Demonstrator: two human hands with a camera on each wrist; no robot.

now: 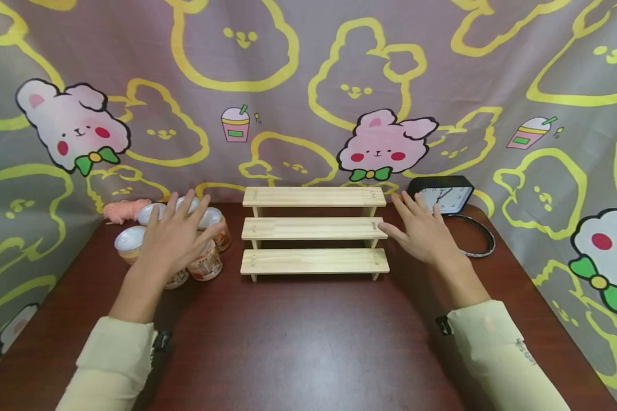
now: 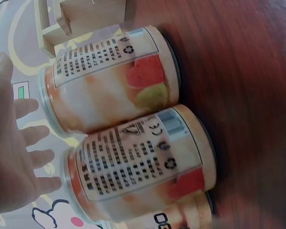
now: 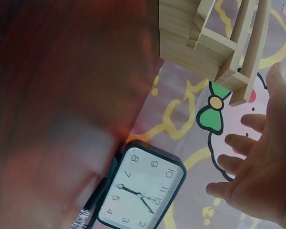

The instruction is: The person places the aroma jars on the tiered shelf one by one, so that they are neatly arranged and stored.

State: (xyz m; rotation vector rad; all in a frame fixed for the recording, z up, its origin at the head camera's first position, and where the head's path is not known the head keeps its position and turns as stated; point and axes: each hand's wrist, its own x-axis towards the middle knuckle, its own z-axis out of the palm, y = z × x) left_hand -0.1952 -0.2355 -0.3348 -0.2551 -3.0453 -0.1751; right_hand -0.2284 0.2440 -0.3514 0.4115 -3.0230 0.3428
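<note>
My left hand (image 1: 173,237) hovers with spread fingers over a group of several cans (image 1: 204,264) that have clear lids and orange printed labels. In the left wrist view two of these cans (image 2: 143,160) stand side by side, apart from the fingers. On the other side, my right hand (image 1: 423,231) is held up, fingers spread, between a three-step wooden rack (image 1: 315,261) and a black-framed clock (image 1: 444,197). Its thumb appears near the rack's right end; the right wrist view shows the hand apart from both rack and clock (image 3: 140,188). Both hands hold nothing.
A dark ring-shaped band with a beaded edge (image 1: 485,234) lies by the clock at the right. A pink fuzzy bundle (image 1: 125,211) sits at the back left behind the cans. Patterned cloth (image 1: 288,114) surrounds the brown table (image 1: 308,342) at back and sides.
</note>
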